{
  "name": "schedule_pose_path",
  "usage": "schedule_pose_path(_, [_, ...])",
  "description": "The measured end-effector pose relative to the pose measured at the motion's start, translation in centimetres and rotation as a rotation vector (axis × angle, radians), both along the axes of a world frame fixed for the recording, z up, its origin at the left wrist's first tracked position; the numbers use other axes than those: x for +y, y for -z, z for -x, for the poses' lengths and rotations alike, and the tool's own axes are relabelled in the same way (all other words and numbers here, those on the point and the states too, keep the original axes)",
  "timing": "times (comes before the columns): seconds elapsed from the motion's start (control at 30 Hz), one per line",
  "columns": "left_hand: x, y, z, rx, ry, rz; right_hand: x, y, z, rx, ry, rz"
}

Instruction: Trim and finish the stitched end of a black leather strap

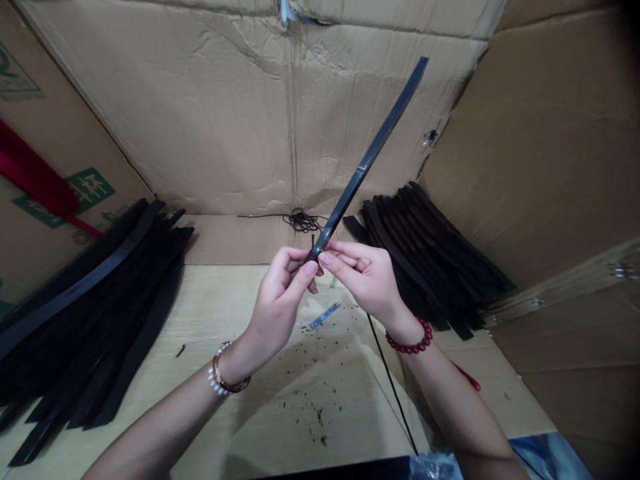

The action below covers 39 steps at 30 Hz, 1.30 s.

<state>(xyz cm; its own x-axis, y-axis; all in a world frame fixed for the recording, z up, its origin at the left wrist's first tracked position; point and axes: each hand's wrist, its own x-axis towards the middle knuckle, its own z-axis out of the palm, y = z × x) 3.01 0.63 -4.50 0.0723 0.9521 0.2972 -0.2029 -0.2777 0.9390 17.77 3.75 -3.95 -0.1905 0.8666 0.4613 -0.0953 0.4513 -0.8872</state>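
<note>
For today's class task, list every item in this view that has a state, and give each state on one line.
left hand: pinching the strip's lower end
right hand: pinching the same end
black flat strip: raised, tilted, straight
left stack of black strips: lying fanned on the board
right stack of black strips: lying fanned
coil of thin black cord: loose, tangled
cardboard back wall: creased
dark crumbs: scattered

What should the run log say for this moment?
left hand: pinches black strip | right hand: pinches same strip | nearby: stacked black strips
</note>
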Motion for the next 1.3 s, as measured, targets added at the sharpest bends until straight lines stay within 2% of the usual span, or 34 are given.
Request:
schedule_pose_path(0.17, [-0.4, 0.1, 0.2, -0.168, 0.094, 0.031, -0.4, -0.6, -0.2, 0.012, 0.012, -0.041])
schedule_pose_path(0.3, [-0.7, -0.5, 0.5, -0.175, 0.157, 0.098, -0.7, -1.0, -0.2, -0.002, -0.045, -0.03])
schedule_pose_path(0.47, [-0.7, -1.1, 0.5, -0.24, 0.185, 0.216, -0.3, -0.6, 0.2, 0.116, -0.182, 0.148])
schedule_pose_path(0.6, [-0.3, -1.1, 0.7, -0.284, 0.278, 0.298, 0.3, -0.1, 0.4, 0.172, -0.296, 0.315])
schedule_pose_path(0.77, [0.2, -1.1, 1.2, -0.2, 0.403, 0.282, 0.6, 0.4, 0.5, 0.162, -0.382, 0.329])
schedule_pose_path(1.0, [-0.5, -1.9, 1.2, -0.183, 0.45, 0.235, 1.1, 0.6, 0.1, 0.229, -0.374, 0.331])
schedule_pose_path(1.3, [-0.6, -1.6, 1.0, -0.121, 0.384, 0.249, 0.8, 0.3, 0.0, 0.15, -0.297, 0.317])
